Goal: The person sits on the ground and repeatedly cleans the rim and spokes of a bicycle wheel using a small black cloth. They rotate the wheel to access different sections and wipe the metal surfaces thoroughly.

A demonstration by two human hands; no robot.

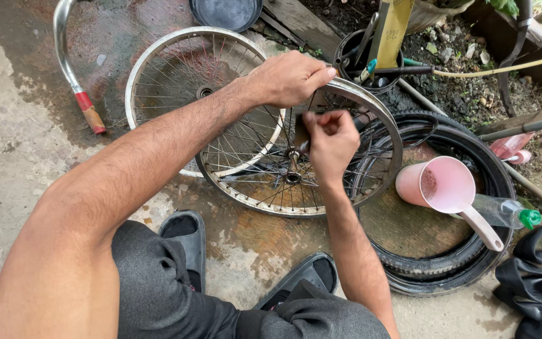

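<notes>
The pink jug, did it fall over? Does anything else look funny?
Yes, the pink jug lies tipped on its side inside the black tyre. A clear bottle lies flat beside it. The concrete floor is wet in patches.

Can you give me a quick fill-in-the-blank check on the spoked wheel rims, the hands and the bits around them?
1. The left hand grips the top of the nearer spoked metal wheel rim, which is held ____.
2. The right hand holds a small dark tool among the ____.
3. The pink plastic jug lies inside the black rubber ____.
4. The second spoked rim lies ____ on the wet concrete.

Missing words: upright; spokes; tyre; flat
</notes>
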